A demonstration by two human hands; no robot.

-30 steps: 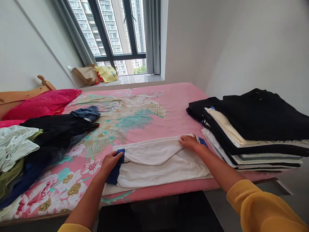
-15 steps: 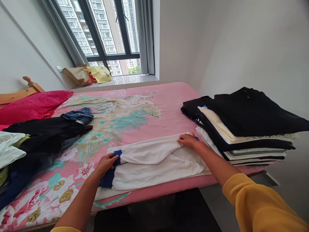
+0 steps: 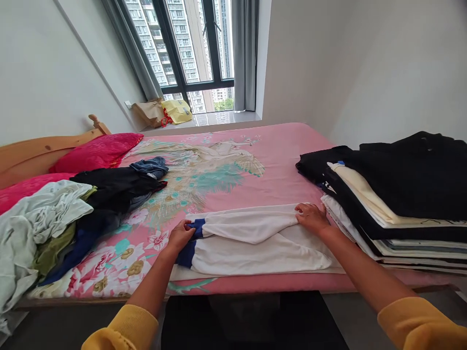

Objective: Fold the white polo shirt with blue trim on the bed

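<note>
A long white garment (image 3: 255, 253) with dark-blue cuffs lies folded lengthwise near the bed's front edge, one sleeve laid along its top. My left hand (image 3: 181, 236) pinches the blue cuff (image 3: 198, 228) of that sleeve at the left end. Toward the right end, my right hand (image 3: 312, 218) has its fingers bent onto the upper part of the white cloth, gripping it lightly. The fabric between my hands shows a slanting crease. Just right of my right hand stands a tall stack of folded clothes (image 3: 375, 218), a black garment on top.
The bed wears a pink floral sheet (image 3: 280, 165). Loose clothes (image 3: 105, 194) are heaped at the left beside red pillows (image 3: 98, 150). A wooden headboard (image 3: 32, 150) is behind them. Paper and yellow bags (image 3: 177, 111) sit on the windowsill. A dark seat (image 3: 248, 321) shows below the bed edge.
My view has turned left, so everything appears shifted right and more of the loose clothes shows. Both hands stay at about the same places on the white garment; my right hand is more raised.
</note>
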